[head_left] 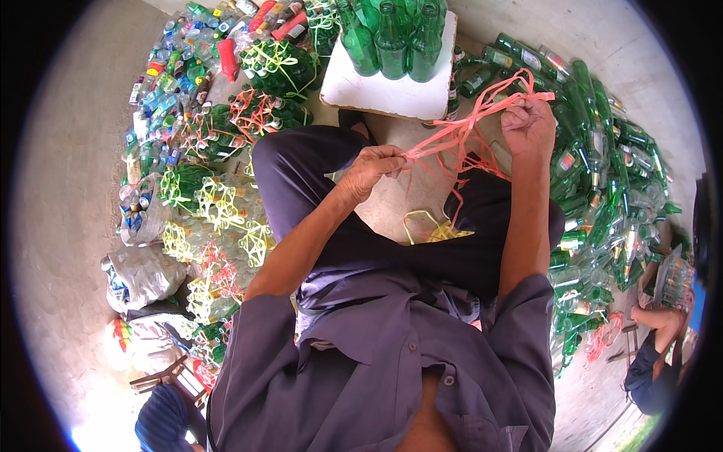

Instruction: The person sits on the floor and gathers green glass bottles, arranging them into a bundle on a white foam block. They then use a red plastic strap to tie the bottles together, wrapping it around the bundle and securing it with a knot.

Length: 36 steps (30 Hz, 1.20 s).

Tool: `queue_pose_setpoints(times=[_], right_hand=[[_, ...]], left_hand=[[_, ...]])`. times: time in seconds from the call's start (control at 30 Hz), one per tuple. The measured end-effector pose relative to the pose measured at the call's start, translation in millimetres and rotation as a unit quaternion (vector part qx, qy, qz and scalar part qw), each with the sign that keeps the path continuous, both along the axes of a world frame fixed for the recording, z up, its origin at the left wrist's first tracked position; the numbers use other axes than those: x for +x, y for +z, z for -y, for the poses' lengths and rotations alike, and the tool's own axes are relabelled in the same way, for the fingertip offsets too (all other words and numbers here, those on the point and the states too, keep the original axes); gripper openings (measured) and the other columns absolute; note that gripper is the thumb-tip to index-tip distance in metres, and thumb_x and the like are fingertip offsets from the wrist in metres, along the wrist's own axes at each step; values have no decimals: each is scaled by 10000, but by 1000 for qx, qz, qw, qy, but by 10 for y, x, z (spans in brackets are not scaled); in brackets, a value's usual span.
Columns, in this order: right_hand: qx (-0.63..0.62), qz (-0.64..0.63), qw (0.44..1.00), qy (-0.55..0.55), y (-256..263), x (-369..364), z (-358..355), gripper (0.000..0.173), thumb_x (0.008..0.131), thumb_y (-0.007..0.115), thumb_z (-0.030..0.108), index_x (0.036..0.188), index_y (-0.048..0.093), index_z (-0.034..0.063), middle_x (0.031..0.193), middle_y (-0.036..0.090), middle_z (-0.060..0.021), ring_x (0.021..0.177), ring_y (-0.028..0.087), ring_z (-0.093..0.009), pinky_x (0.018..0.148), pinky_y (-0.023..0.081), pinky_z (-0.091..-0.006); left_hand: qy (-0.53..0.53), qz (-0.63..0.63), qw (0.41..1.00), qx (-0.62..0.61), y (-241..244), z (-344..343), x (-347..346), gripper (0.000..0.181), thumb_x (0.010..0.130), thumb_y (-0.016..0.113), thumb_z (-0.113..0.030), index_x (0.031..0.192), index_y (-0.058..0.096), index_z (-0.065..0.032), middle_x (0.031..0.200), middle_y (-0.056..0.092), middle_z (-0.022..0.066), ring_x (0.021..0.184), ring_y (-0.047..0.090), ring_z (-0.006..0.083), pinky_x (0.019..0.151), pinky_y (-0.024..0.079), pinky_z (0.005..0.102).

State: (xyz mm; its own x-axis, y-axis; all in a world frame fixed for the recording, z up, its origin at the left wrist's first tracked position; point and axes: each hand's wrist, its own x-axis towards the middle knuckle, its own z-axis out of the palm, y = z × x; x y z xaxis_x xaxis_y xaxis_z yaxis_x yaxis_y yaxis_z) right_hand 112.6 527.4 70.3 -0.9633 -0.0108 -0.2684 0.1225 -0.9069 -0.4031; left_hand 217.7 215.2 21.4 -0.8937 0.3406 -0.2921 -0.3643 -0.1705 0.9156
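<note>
Pink plastic strapping (464,127) stretches in a loose bunch between my two hands above my lap. My left hand (370,172) pinches one end between thumb and fingers. Higher up at the right, my right hand (526,127) is closed around the other end, with loops sticking out past the fist. Loose strands hang down between my knees. Beyond my hands stands a white-topped stool or small table (390,99). Several green glass bottles (391,48) stand upright on it in a tight group.
Bundles of bottles tied with yellow and pink strapping (217,203) line my left side. Plastic bottles (169,85) lie piled farther left. Loose glass bottles (599,152) are heaped at my right. Yellow strapping (446,231) lies by my legs. Other people sit at lower left and right (658,344).
</note>
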Motion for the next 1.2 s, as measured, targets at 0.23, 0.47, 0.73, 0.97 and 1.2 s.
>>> queue_pose_setpoints(times=[0.23,0.47,0.73,0.97,1.2], right_hand=[[2,11,1000,-3,24,24,31,52,818,560,63,814,575,13,737,594,-92,518,455,-117,468,353,-243],[29,-12,999,16,7,37,79,70,824,547,71,829,584,11,741,582,-67,527,430,-97,481,354,-232],[13,-68,995,74,28,62,172,93,877,536,86,874,590,11,768,594,-83,547,412,-99,505,352,-237],[25,-68,994,82,-33,73,203,130,889,544,113,860,603,0,793,610,-88,559,416,-99,522,353,-248],[50,-93,989,107,6,111,254,175,891,579,168,891,622,-1,780,597,-77,573,443,-104,533,372,-251]], left_hand=[[65,-10,998,6,126,-70,25,175,818,682,-133,917,697,11,815,680,43,762,578,119,760,434,268],[133,38,988,-65,66,-116,-22,124,801,729,-179,769,703,-62,710,587,-22,700,462,79,686,345,248],[138,56,987,-65,-4,-55,-34,306,727,794,-291,636,593,-78,633,459,-30,647,380,94,617,293,266],[166,91,980,-65,-122,-27,-65,238,819,701,-209,648,583,-94,582,384,-45,577,311,83,565,246,274],[217,123,966,-66,-222,-15,-86,216,819,698,-209,668,629,-72,590,474,-24,586,395,92,587,307,267]])
